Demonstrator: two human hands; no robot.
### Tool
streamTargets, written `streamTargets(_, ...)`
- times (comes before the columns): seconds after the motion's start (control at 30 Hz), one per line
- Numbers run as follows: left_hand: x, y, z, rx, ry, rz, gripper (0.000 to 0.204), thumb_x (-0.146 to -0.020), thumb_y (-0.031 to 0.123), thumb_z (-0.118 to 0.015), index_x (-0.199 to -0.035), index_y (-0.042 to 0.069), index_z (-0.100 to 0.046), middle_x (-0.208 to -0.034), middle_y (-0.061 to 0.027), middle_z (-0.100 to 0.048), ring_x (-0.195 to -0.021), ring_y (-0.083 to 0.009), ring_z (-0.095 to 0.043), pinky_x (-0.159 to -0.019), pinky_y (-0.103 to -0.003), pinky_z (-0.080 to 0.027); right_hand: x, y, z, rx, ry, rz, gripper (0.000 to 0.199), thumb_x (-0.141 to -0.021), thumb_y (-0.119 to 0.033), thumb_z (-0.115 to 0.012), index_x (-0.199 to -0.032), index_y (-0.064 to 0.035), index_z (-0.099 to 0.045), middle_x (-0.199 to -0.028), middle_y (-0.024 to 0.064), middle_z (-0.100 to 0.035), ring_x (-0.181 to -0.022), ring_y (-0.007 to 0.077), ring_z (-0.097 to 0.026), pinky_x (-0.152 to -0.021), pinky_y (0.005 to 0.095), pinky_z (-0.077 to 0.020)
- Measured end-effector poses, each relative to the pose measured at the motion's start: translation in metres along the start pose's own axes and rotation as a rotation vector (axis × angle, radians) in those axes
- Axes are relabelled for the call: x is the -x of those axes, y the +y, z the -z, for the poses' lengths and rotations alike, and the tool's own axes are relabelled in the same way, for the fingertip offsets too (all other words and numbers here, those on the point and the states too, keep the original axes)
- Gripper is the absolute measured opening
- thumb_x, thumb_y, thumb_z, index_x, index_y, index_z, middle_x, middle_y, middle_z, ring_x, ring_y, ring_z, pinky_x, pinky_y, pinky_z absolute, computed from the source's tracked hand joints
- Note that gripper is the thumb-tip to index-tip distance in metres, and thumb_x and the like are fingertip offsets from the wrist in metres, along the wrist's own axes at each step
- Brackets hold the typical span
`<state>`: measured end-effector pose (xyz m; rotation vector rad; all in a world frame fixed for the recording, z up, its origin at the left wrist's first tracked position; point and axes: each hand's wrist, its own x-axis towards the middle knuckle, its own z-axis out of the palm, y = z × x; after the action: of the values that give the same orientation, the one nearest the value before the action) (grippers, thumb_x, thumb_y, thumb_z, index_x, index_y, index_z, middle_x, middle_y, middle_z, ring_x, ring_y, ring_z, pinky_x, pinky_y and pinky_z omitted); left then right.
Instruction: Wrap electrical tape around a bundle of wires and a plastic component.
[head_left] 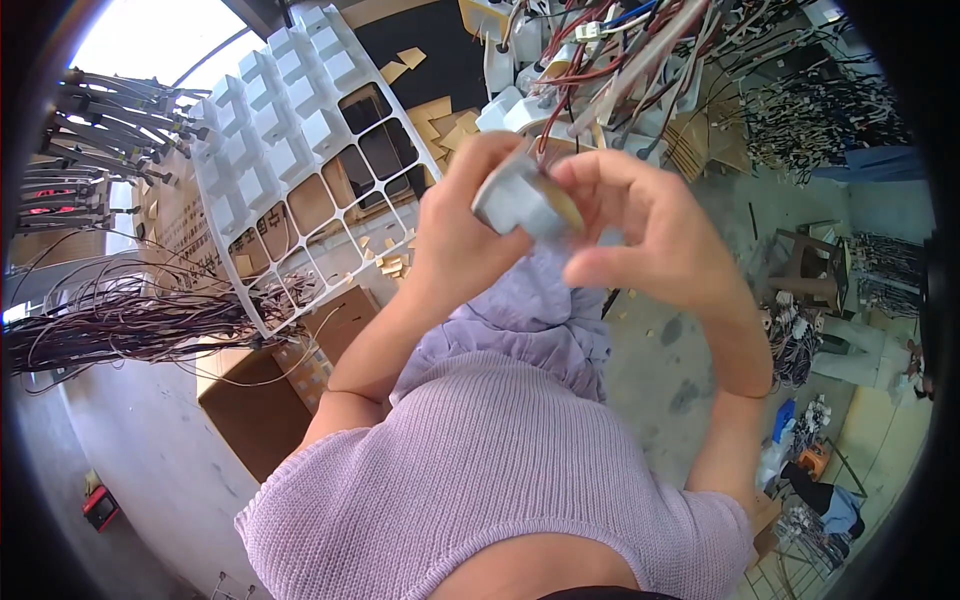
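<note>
Both hands are raised in front of my chest around a small grey-white boxy part [512, 200] with a tan paper face on its right side. My left hand [462, 235] grips the part from the left and below. My right hand [640, 225] pinches its right edge, fingers curled over the tan face. Just above the hands hangs a bundle of red, brown and white wires [610, 60] with white plug housings.
A white grid tray [290, 140] with square cells, some filled with white parts, leans at the upper left. Bundles of dark wires [120, 325] lie at the left. An open cardboard box [260, 400] sits below the tray. Tan paper scraps litter the concrete floor.
</note>
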<state>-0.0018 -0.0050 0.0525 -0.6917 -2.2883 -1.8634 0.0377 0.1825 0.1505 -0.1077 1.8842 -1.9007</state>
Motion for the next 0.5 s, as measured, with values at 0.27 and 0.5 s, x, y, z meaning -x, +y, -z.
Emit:
streamTargets(0.27,0.003,-0.002,0.007,1.488,-0.886,0.639,0.054,-0.086,0.032,-0.061,-0.123,-0.006,-0.054,-0.089,-0.0255,-0.067,-0.053,-0.0268,-0.063,-0.031,-0.027,-0.042,-0.032,0.02,0.016,0.155,-0.061,0.449,0.072,-0.076,-0.022,-0.087,-0.137,-0.0036,-0.054,-0.105,0.0035,-0.061,-0.094,0.0123,-0.061,-0.079,0.0277,-0.0503)
streamTargets(0.5,0.022,-0.007,-0.018,1.85,-0.982,0.69,0.058,-0.088,0.032,-0.058,-0.122,-0.014,-0.05,-0.078,-0.0256,-0.062,-0.047,-0.0246,-0.058,-0.031,-0.026,-0.038,-0.064,0.025,0.03,0.215,-0.586,0.617,0.045,-0.068,-0.023,-0.092,-0.103,-0.0053,-0.072,-0.1,0.0023,-0.059,-0.088,0.0109,-0.055,-0.07,0.0231,-0.0426)
